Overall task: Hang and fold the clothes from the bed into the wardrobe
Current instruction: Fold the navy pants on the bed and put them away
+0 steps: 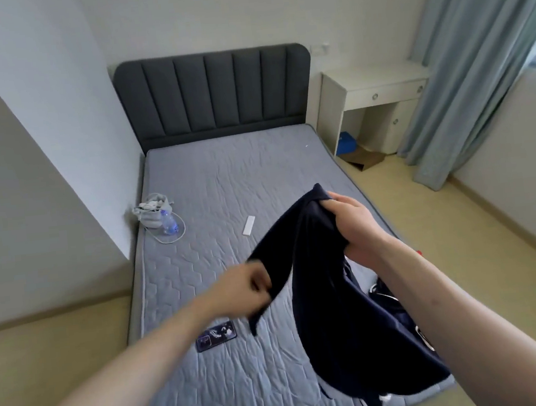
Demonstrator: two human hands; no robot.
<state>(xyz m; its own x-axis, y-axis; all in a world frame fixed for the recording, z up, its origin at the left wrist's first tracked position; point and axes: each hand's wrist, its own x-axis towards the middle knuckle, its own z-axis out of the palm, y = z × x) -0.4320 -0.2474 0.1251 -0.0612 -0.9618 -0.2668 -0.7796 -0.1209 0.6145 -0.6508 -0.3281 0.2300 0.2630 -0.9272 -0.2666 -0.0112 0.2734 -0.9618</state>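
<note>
a dark navy garment (342,310) hangs limp between both hands above the bed (213,188). the right hand (354,227) bunches its upper edge; the left hand (245,290), blurred, pinches a lower fold. it looks light and floppy, best gripped at the shoulder seams.

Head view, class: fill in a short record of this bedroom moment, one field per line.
garment: dark navy garment, lifted above the mattress
left hand: left hand grips one edge
right hand: right hand grips the upper part
other clothes: dark pile at the mattress's right edge
also on mattress: phone, white remote, water bottle
wardrobe: not in view
</note>
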